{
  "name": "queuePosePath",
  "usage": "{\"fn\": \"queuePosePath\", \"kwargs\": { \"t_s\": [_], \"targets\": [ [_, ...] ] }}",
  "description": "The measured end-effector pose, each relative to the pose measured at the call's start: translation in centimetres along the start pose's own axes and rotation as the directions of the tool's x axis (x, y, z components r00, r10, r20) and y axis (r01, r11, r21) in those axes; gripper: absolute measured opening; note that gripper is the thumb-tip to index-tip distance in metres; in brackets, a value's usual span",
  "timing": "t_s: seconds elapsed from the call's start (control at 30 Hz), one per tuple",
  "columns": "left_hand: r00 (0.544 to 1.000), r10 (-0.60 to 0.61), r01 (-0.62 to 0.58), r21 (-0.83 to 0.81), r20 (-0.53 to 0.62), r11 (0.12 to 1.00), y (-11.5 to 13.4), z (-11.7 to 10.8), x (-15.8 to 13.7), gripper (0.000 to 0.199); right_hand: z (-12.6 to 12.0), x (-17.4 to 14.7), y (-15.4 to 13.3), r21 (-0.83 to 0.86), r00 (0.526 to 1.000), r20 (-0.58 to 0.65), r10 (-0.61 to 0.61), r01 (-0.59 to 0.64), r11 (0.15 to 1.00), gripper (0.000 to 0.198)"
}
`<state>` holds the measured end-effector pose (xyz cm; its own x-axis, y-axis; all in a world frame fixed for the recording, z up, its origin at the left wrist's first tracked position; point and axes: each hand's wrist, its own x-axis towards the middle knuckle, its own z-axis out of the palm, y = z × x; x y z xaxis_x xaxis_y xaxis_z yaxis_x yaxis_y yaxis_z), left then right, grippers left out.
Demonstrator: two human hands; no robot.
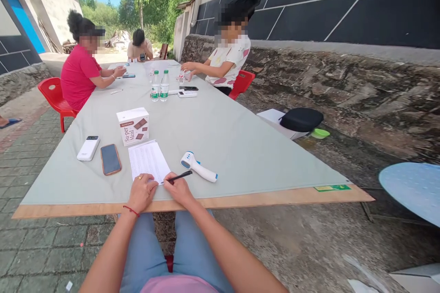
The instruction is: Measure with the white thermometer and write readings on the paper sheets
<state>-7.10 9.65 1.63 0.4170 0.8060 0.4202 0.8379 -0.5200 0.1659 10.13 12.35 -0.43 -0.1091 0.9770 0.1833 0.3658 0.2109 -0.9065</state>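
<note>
My right hand [177, 188] is closed around a black pen [182, 176], its tip down at the lower edge of a sheet of paper [148, 160] covered with lines of writing. My left hand [142, 190], with a ring and a red string bracelet, lies with its fingers on the sheet's lower left corner. Just right of the paper is a white and blue infrared thermometer [199, 167]. Behind the sheet stands a white box [133, 127] marked "Super Meal". To the left lie a smartphone [110, 159] in a brown case and a white power bank [88, 148].
Two water bottles [160, 86] stand farther up the covered table [233, 146], near another white device [187, 94]. Three other people sit around its far part, two on red chairs [242, 83]. At right are a black case [301, 120] and a round table [412, 187].
</note>
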Motion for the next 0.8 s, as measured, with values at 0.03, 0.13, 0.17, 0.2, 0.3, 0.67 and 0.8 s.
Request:
{"fn": "queuePosePath", "kwargs": {
  "t_s": [0.03, 0.13, 0.17, 0.2, 0.3, 0.67, 0.8],
  "targets": [
    [1.0, 0.001, -0.001, -0.001, 0.0, 1.0, 0.0, 0.0, -0.01, 0.017, 0.0, -0.01, 0.0, 0.0, 1.0, -0.001, -0.001, 0.001, 1.0, 0.011],
    [1.0, -0.002, 0.002, -0.002, 0.004, 1.0, 0.01, 0.0, -0.02, 0.017, 0.01, -0.04, 0.03, 0.001, 1.0, -0.004, -0.001, 0.001, 1.0, 0.011],
    [1.0, -0.004, 0.004, -0.002, 0.007, 1.0, 0.01, 0.0, -0.03, 0.018, 0.02, -0.05, 0.05, 0.001, 1.0, -0.004, -0.001, 0.001, 1.0, 0.011],
    [1.0, -0.006, 0.006, -0.001, 0.01, 1.0, 0.02, 0.0, -0.03, 0.017, 0.02, -0.06, 0.07, 0.002, 1.0, -0.003, 0.0, 0.0, 1.0, 0.01],
    [1.0, -0.008, 0.008, 0.0, 0.013, 1.0, 0.04, -0.01, -0.03, 0.016, -0.01, -0.08, 0.12, 0.005, 1.0, 0.0, -0.002, 0.002, 1.0, 0.01],
    [1.0, -0.013, 0.013, -0.022, 0.006, 1.0, 0.21, -0.05, -0.11, 0.018, -0.21, -0.15, 0.11, 0.027, 1.0, 0.002, -0.008, 0.008, 1.0, 0.013],
    [1.0, -0.013, 0.013, -0.018, -0.001, 1.0, 0.29, 0.05, -0.17, 0.018, -0.25, -0.28, 0.09, 0.027, 1.0, 0.003, -0.008, 0.008, 1.0, 0.013]
  ]
}}
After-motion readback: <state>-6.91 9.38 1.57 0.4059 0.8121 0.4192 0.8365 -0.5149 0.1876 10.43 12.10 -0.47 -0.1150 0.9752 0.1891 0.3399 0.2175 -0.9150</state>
